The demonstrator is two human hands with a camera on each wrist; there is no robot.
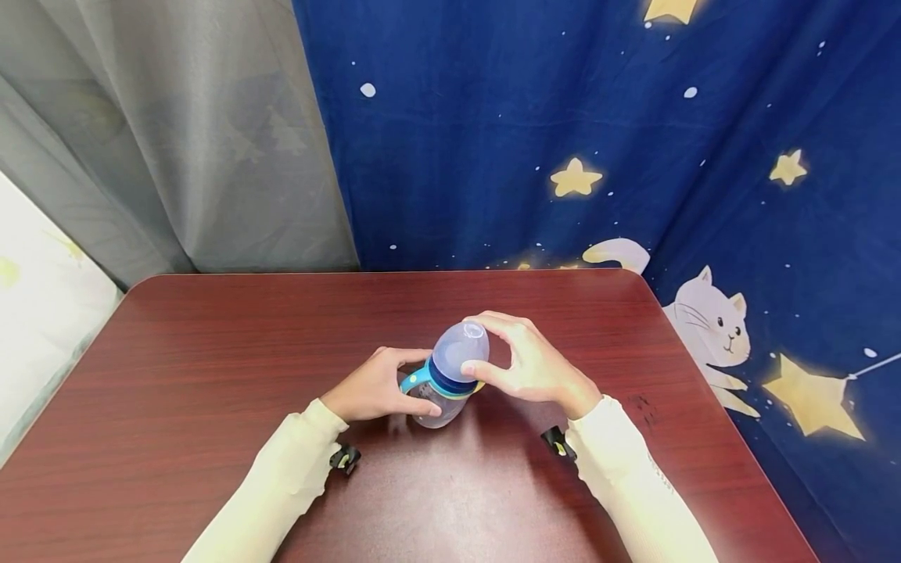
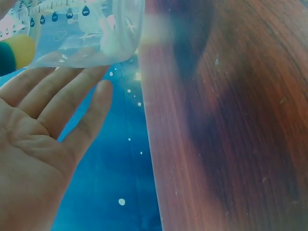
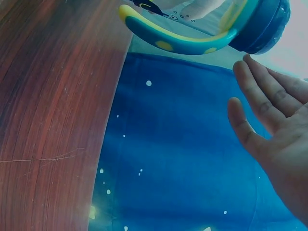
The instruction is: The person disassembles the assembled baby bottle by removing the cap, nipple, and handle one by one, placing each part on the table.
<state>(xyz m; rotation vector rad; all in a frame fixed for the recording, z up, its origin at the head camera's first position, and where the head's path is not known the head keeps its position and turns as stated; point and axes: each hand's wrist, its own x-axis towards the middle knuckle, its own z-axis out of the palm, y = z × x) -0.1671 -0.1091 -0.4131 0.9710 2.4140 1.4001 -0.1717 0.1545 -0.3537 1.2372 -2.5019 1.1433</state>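
Fingers of the left hand (image 1: 376, 387) curl around the lower body of the baby bottle (image 1: 446, 383), which stands mid-counter (image 1: 211, 375). Right of the bottle, the right hand (image 1: 528, 363) pinches its clear dome cap (image 1: 461, 352) between thumb and fingertips.

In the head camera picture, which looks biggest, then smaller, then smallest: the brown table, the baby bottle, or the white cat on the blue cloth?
1. The table, by far the biggest.
2. The cat, next.
3. The baby bottle, smallest, though only somewhat smaller than the cat. The hands hide part of it.
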